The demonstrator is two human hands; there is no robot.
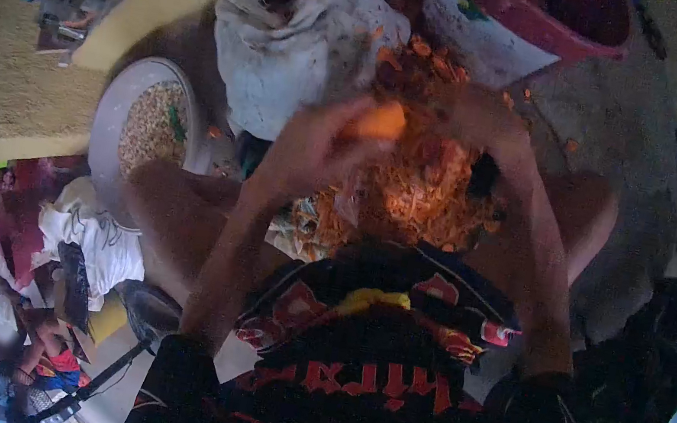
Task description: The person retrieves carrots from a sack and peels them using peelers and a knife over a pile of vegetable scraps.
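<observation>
An orange piece point(382, 122), blurred by motion, is in my left hand point(328, 135), with the fingers wrapped round it. My right hand point(486, 129) is to the right, above the orange pile; its fingers are dark and smeared, and what they hold, if anything, cannot be made out. Below and between both hands lies a heap of orange shreds and peelings point(420, 193). Several round orange slices point(424, 49) lie at the top of the heap, beside a whitish sack point(266, 52).
A white tub point(107, 120) of pale pieces stands at the left. At the top right is a red-rimmed white bucket point(505, 31). White cloth point(102, 242) lies at the lower left, near a person point(46, 352) and a black stand point(103, 378).
</observation>
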